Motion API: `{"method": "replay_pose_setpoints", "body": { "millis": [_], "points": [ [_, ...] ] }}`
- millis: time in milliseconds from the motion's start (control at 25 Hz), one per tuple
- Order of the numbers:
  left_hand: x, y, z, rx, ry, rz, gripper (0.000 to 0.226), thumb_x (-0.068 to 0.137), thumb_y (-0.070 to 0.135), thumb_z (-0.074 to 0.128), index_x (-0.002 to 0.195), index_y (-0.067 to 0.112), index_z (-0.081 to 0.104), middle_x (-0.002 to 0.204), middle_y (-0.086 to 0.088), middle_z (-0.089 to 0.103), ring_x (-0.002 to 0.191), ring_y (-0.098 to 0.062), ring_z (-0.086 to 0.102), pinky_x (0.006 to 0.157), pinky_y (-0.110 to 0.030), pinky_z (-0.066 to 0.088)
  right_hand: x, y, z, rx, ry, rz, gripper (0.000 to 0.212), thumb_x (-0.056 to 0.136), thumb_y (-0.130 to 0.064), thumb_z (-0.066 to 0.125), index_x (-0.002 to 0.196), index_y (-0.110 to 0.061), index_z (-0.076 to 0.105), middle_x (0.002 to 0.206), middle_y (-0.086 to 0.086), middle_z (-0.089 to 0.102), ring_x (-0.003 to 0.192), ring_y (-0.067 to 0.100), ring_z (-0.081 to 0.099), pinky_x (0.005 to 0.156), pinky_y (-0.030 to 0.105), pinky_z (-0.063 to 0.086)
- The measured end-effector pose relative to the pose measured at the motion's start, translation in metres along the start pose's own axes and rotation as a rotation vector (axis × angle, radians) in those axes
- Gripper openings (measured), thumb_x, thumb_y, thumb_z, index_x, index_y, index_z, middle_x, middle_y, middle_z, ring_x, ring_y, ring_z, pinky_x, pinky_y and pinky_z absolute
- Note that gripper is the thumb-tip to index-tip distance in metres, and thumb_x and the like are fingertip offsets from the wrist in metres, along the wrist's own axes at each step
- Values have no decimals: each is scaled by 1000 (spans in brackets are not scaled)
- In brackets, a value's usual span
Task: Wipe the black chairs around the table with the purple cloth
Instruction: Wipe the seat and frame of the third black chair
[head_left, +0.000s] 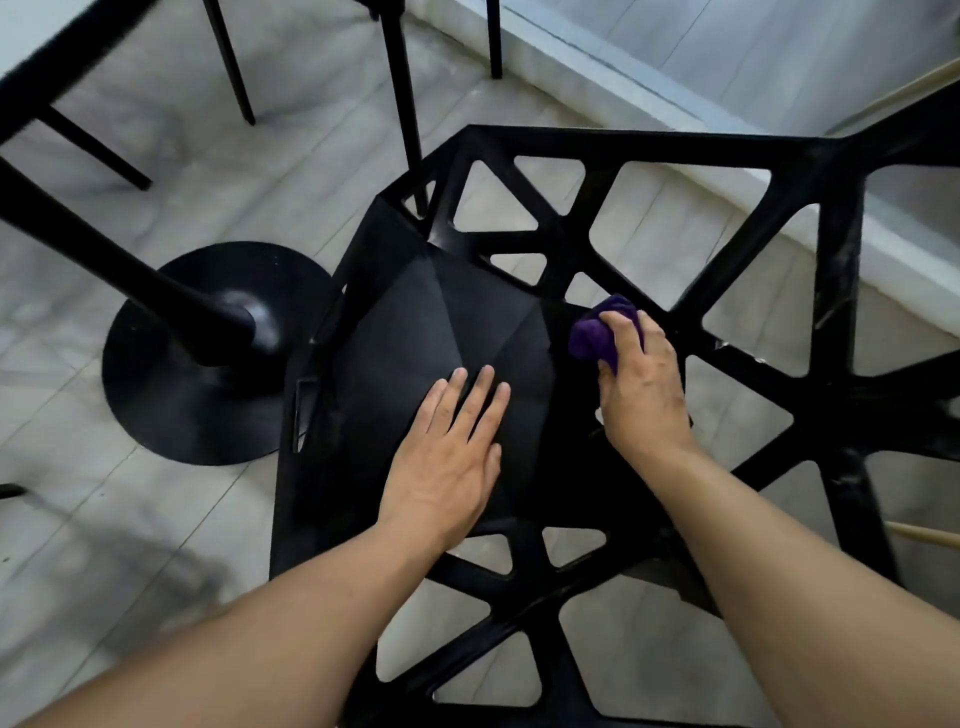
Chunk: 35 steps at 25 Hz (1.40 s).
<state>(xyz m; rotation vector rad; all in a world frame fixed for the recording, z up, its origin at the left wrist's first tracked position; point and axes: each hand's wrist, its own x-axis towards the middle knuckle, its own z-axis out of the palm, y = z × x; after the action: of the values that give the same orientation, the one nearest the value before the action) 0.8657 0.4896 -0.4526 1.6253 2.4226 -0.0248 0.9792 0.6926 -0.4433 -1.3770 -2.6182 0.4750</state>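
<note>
A black chair (613, 150) with an angular cut-out frame fills the middle and right of the head view. Its faceted black seat (410, 312) lies below me. My right hand (641, 387) is closed around a bunched purple cloth (592, 335) and presses it on the seat's right side, next to the cut-out back. My left hand (449, 457) lies flat on the seat's near part, fingers together and extended, holding nothing.
The table's round black base (171, 395) and slanted post (104, 254) stand on the grey tiled floor to the left. The table edge (57, 57) shows at top left, other chairs' legs (228, 62) stand behind, and a white wall skirting (675, 67) runs along the right.
</note>
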Motion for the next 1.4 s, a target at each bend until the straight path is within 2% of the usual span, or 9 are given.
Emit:
{"method": "replay_pose_setpoints", "body": {
  "millis": [200,480,680,840,1080,1240,1400],
  "points": [
    [0,3,3,-11,17,-9,62,109,40,13,162,16,-7,170,-9,-11,157,-30,-10,127,-47,2,-4,-4,10,30,76,4,56,92,-14,64,145,-20,46,147,12,44,130,34,44,113,48,37],
    [1,4,1,-29,1,-17,61,109,39,15,162,15,-6,170,-10,-11,157,-30,-11,128,-47,0,-6,-4,13,25,82,17,60,91,-14,65,146,-24,42,149,10,41,132,33,41,114,48,35],
    [0,4,3,-34,14,7,60,110,38,20,163,14,6,170,-11,2,157,-30,4,128,-47,3,-5,0,15,-2,60,24,61,93,-18,64,148,-24,38,151,12,37,133,36,39,115,51,32],
    [0,0,5,-6,44,29,57,108,38,22,160,14,27,167,-12,24,154,-29,25,127,-46,17,-4,-1,15,1,61,-14,63,92,-16,66,148,-21,38,150,16,36,131,40,39,114,54,33],
    [-20,-3,1,33,48,7,56,102,33,31,154,14,42,160,-13,39,149,-30,36,122,-48,30,-3,-1,12,-4,32,-16,61,94,-18,63,149,-22,37,151,16,36,133,38,39,116,52,32],
    [-36,-11,-6,-13,43,-201,63,100,41,36,157,13,35,165,-14,29,154,-31,24,124,-51,23,-4,0,15,-9,58,-18,60,94,-17,63,148,-21,38,149,14,38,132,37,40,116,52,32],
    [-49,-21,-12,-12,8,-211,72,100,50,30,161,13,24,169,-13,15,157,-29,13,126,-47,20,-4,1,16,-13,57,-31,61,93,-16,62,148,-20,36,150,15,37,134,39,39,116,55,30]
  ]
}}
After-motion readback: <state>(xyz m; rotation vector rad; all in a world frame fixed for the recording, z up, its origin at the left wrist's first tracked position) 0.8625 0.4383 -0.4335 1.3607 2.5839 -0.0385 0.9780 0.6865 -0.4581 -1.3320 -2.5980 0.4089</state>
